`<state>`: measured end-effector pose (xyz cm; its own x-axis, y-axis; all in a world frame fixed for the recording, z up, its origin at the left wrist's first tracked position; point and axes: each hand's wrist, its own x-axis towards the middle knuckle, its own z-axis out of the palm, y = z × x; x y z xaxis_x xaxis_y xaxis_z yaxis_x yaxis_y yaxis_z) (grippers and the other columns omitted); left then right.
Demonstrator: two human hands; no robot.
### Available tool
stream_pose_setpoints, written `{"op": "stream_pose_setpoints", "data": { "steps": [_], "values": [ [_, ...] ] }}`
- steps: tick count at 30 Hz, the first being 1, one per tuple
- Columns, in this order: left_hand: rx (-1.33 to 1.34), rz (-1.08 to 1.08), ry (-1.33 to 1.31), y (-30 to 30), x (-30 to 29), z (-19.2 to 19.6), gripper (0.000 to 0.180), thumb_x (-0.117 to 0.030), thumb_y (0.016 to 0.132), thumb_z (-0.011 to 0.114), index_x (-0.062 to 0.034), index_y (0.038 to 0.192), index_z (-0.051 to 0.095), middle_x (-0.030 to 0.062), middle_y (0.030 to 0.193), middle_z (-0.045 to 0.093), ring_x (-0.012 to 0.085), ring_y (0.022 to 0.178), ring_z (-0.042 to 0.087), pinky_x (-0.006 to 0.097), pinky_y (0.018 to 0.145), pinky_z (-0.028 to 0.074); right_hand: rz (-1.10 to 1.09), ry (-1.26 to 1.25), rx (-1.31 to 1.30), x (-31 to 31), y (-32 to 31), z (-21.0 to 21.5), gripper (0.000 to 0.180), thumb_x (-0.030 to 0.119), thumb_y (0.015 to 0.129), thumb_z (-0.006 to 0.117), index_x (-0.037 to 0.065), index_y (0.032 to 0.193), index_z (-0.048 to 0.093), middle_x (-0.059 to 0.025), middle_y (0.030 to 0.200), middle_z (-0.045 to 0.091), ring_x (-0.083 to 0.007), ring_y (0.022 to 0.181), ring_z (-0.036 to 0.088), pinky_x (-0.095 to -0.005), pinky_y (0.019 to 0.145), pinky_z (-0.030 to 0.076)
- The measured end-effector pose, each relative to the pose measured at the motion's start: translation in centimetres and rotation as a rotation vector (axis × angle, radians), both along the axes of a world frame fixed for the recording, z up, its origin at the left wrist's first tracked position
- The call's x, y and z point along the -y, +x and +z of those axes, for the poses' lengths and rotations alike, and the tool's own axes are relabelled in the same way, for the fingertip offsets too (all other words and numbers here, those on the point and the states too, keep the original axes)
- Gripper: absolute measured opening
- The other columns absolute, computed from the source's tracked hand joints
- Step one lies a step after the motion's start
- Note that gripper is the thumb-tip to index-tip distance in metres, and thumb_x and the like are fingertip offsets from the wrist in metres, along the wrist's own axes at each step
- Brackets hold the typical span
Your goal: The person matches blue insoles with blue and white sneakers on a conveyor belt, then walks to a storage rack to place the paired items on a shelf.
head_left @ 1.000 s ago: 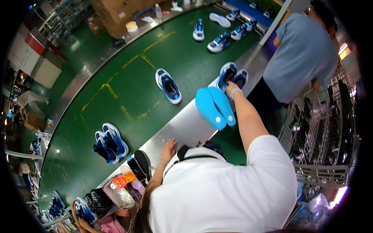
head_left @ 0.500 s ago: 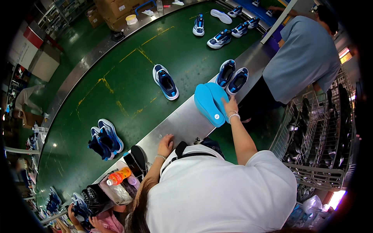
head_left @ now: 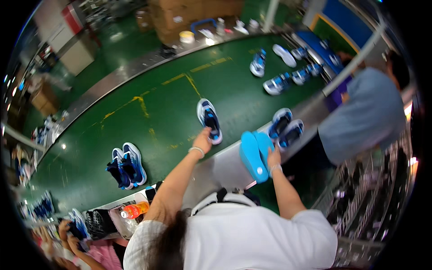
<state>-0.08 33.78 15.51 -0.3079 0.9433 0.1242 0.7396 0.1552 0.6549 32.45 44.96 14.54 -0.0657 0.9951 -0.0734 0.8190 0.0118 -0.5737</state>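
Flat, smooth blue insoles (head_left: 250, 154) being held by curled right hand (head_left: 273, 157); left of insoles, rounded shoe (head_left: 207, 112) being touched by half-curled left hand (head_left: 203, 141), grip unclear.

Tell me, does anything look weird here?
Yes: at the far right of the green table, a white shoe-shaped piece shows no blue, unlike the nearby shoe. I can't tell if it's upside down.

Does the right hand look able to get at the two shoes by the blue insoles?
Probably yes: the right hand is on the insoles, with the shoes just past its fingers. Nothing seems to stand between, though it would likely have to leave the insoles.
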Motion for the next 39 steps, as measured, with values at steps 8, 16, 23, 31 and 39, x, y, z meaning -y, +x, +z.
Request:
{"op": "stream_pose_setpoints", "data": {
  "steps": [8,16,23,31,39],
  "values": [
    [-0.188,-0.198,-0.386,-0.8,-2.0,0.5,0.030,-0.028,0.077,0.052,-0.0046,0.096,0.052,0.0103,0.101,0.044,0.0296,0.088,0.052,0.039,0.073,0.044,0.550,-0.061,0.499,5.8,-3.8,8.6,0.076,0.041,0.065,0.061,0.010,0.124,0.025,-0.0192,0.104,0.048,-0.0344,0.087,0.052,-0.0405,0.071,0.044],
    [-0.037,-0.072,-0.460,1.0,4.0,2.0,0.029,-0.027,0.073,0.054,-0.0053,0.092,0.054,0.0115,0.097,0.046,0.0279,0.088,0.051,0.038,0.076,0.042,0.601,-0.118,0.659,4.0,-3.8,7.6,0.081,0.042,0.064,0.063,0.010,0.126,0.023,-0.0159,0.093,0.055,-0.0305,0.078,0.056,-0.0378,0.066,0.045],
    [0.301,0.659,0.082,3.3,6.9,2.2,0.047,-0.015,0.071,0.056,-0.0059,0.113,0.036,0.0154,0.108,0.042,0.0325,0.101,0.043,0.036,0.085,0.037,0.549,-0.022,0.535,4.3,-3.3,9.7,0.076,0.040,0.064,0.064,0.007,0.123,0.031,-0.0173,0.085,0.058,-0.0314,0.074,0.057,-0.0378,0.065,0.045],
    [0.252,0.501,-0.051,-2.1,2.8,-1.4,0.056,-0.033,0.076,0.051,-0.0052,0.121,0.034,0.0156,0.126,0.033,0.0284,0.116,0.032,0.034,0.096,0.026,0.562,0.003,0.496,4.1,-3.3,9.8,0.065,0.037,0.065,0.064,0.007,0.117,0.040,-0.0165,0.091,0.057,-0.0296,0.081,0.056,-0.0365,0.069,0.045],
    [0.100,0.590,-0.229,-4.0,3.1,2.4,0.047,-0.045,0.081,0.039,-0.0021,0.080,0.057,0.0195,0.080,0.058,0.0348,0.079,0.055,0.042,0.070,0.043,0.976,0.105,0.329,6.4,-10.5,13.6,0.021,0.032,0.072,0.056,0.019,0.088,0.062,-0.0120,0.086,0.056,-0.0262,0.078,0.056,-0.0355,0.064,0.046]
  ]
}}
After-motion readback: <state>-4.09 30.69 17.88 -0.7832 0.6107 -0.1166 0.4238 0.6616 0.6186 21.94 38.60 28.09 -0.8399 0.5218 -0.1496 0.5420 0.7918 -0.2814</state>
